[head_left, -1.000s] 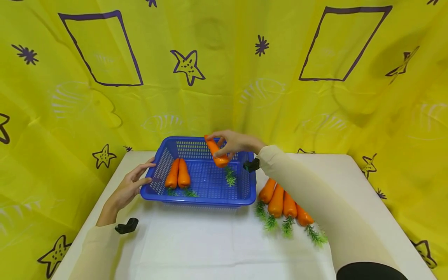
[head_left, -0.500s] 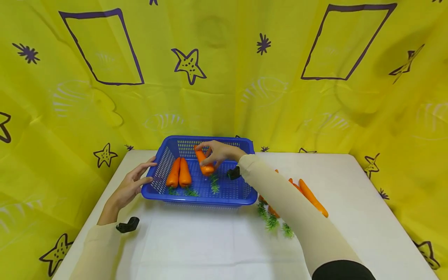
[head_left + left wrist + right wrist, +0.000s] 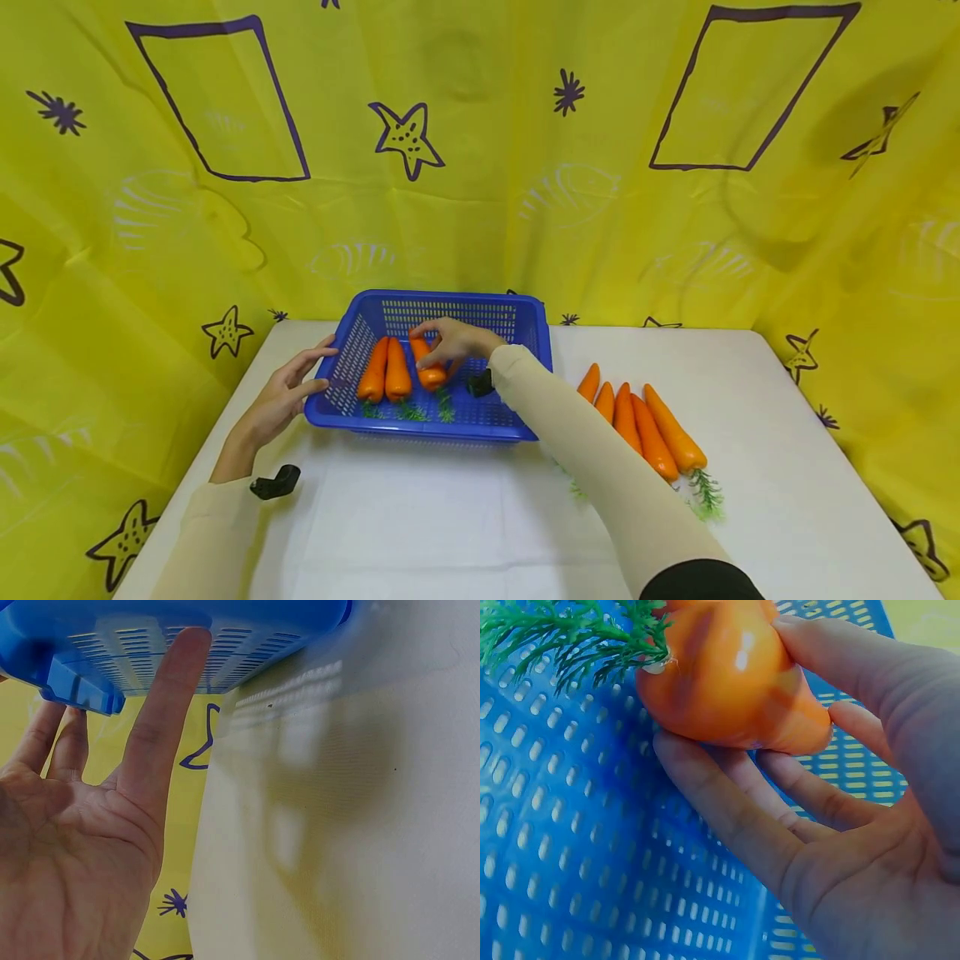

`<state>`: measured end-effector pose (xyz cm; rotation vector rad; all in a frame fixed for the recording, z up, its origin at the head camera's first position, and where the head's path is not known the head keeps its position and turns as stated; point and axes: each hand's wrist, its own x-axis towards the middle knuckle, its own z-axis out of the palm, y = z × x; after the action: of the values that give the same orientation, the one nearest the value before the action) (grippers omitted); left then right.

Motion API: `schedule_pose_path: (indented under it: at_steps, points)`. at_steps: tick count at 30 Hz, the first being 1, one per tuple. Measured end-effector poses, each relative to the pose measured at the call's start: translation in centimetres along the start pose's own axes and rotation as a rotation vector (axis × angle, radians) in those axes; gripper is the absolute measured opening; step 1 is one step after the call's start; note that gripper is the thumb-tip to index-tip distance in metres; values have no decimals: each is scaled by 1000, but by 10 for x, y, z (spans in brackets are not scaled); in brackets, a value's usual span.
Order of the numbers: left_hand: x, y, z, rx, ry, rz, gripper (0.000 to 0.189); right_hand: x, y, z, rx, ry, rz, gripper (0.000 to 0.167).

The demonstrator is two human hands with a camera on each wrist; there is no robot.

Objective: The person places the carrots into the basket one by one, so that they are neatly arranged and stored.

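Near the middle of the blue plastic basket (image 3: pixel 480 432), my right hand (image 3: pixel 453 340) holds a carrot (image 3: pixel 432 379) between thumb and fingers. The right wrist view shows its orange body (image 3: pixel 712 682), green leafy top (image 3: pixel 577 634) and the basket's slotted floor below. To its left, two more carrots lie side by side in the basket, one carrot (image 3: pixel 372 377) nearer the left wall and another carrot (image 3: pixel 398 377) beside it. My left hand (image 3: pixel 273 404) touches the basket's left side with extended fingers, its thumb (image 3: pixel 169 712) straight against the outer wall.
Several carrots (image 3: pixel 678 437) lie in a row on the white table (image 3: pixel 405 517), right of the basket, partly hidden by my right sleeve (image 3: pixel 592 450). A yellow patterned curtain (image 3: pixel 480 233) stands behind and at both sides.
My right hand has moved left and down with its carrot, from above the basket's right part to beside the two carrots. The left hand has stayed at the basket's side.
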<state>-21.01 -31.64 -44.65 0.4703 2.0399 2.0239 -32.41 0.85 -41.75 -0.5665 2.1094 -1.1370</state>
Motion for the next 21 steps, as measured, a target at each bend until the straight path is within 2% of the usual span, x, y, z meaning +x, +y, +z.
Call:
schedule_pose_path:
  at_steps: [8,21]
  points:
    - [1,0,1,10,10,-10,45,8,6,9,40,6,28,69]
    - [1,-1,0,-5,2,-5,44,11,0,20,39,8,51,70]
